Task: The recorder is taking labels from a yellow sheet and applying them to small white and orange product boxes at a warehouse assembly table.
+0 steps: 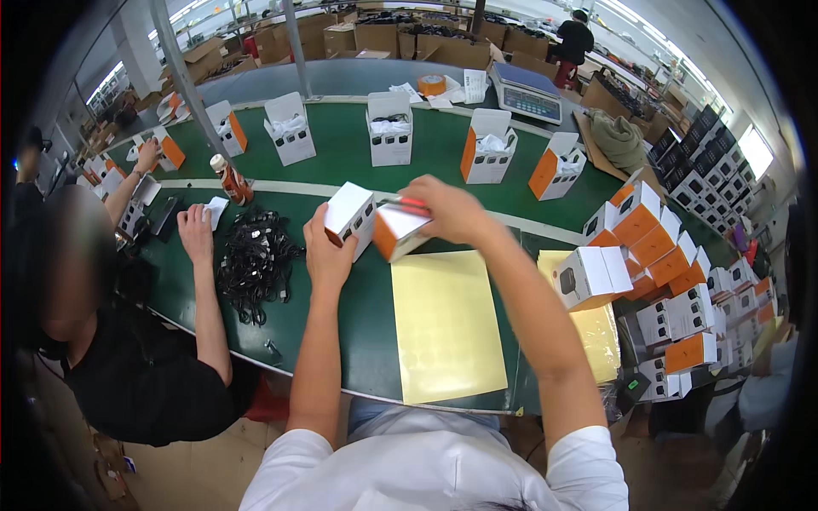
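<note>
A green bench [341, 307] curves through a carton-stacked workroom. Left-hand fingers [317, 223] grasp a white box [350, 215]; right-hand fingers [419, 189] clutch an orange-and-white box [399, 232] just beside it, above a yellow label sheet [443, 328].

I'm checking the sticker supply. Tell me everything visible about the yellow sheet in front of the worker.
The yellow sheet is a pale, flat rectangle that looks like paper, printed with faint rows of round shapes. It lies on the green table, slightly askew, near the table's front edge, below the two hands and their boxes. Nothing rests on it or touches it. A second yellow sheet lies to its right.
</note>
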A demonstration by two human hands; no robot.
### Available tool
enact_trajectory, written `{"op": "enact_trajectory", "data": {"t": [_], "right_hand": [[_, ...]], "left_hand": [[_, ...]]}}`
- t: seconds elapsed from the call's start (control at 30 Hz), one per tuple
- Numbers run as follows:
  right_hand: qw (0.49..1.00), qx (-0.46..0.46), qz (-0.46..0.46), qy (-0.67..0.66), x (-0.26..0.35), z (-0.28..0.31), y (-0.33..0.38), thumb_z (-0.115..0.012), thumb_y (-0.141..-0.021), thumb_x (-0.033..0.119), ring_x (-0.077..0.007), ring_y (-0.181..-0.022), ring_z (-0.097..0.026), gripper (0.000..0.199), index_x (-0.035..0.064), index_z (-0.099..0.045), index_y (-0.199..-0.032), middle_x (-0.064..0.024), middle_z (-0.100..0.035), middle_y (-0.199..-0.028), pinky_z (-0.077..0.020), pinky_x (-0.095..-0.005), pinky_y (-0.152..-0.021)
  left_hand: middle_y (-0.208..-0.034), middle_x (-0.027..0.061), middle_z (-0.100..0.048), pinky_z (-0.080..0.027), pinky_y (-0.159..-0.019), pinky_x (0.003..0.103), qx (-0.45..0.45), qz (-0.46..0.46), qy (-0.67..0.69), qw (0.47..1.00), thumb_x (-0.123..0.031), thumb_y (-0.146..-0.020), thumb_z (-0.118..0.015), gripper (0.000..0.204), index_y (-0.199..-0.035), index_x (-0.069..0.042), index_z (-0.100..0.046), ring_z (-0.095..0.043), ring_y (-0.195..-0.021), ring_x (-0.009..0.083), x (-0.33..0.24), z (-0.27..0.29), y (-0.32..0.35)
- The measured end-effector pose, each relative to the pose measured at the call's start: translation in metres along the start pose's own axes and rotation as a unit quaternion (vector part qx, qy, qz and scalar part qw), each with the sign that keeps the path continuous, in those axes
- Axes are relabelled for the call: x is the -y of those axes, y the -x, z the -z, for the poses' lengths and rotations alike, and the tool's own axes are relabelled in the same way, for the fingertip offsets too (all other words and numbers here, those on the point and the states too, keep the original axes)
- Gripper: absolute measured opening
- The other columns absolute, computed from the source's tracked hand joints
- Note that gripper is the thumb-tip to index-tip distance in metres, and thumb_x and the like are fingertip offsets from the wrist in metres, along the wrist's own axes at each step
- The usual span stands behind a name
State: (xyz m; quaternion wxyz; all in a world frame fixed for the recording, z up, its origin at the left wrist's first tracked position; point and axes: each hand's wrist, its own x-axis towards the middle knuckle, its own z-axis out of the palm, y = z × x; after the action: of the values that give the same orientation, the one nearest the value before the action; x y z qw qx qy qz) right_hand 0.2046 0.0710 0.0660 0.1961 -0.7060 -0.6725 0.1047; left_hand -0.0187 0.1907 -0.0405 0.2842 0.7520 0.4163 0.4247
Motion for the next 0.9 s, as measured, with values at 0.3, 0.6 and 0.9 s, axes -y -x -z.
{"op": "enact_trajectory", "data": {"t": [0.3,0.6,0.9], "right_hand": [[0.985,-0.153,-0.073,0.014,-0.01,0.052,0.153,-0.07,-0.092,0.009,-0.0329,-0.102,-0.069,0.022,0.0058,-0.07,-0.115,-0.0112,-0.07,-0.107,-0.0543,-0.0391,-0.087],[0.867,-0.305,-0.382,-0.1,-0.151,0.073,0.328,-0.082,-0.085,0.028,-0.0147,-0.076,-0.059,0.044,-0.0013,-0.072,-0.116,-0.0036,-0.064,-0.08,-0.0503,-0.0322,-0.072],[0.818,-0.291,-0.444,-0.222,-0.116,0.066,0.296,-0.083,-0.087,0.027,-0.0138,-0.088,-0.067,0.047,-0.0046,-0.07,-0.119,-0.0083,-0.074,-0.1,-0.0517,-0.0286,-0.082]], "left_hand": [[-0.138,0.0196,-0.053,-0.043,-0.105,0.042,-0.171,-0.134,0.085,0.972,-0.001,-0.087,-0.069,0.049,-0.135,0.0,-0.055,-0.053,-0.126,0.0313,-0.013,0.038,0.04],[-0.16,0.0298,-0.032,-0.04,-0.118,0.049,0.418,-0.272,0.088,0.862,-0.043,-0.07,-0.091,0.119,-0.162,-0.006,-0.024,-0.039,-0.146,0.045,-0.219,-0.137,0.112],[-0.161,0.0298,-0.026,-0.05,-0.108,0.05,0.363,-0.253,0.083,0.893,-0.029,-0.064,-0.092,0.103,-0.153,-0.016,-0.042,-0.041,-0.141,0.0491,-0.228,-0.228,0.126]]}}
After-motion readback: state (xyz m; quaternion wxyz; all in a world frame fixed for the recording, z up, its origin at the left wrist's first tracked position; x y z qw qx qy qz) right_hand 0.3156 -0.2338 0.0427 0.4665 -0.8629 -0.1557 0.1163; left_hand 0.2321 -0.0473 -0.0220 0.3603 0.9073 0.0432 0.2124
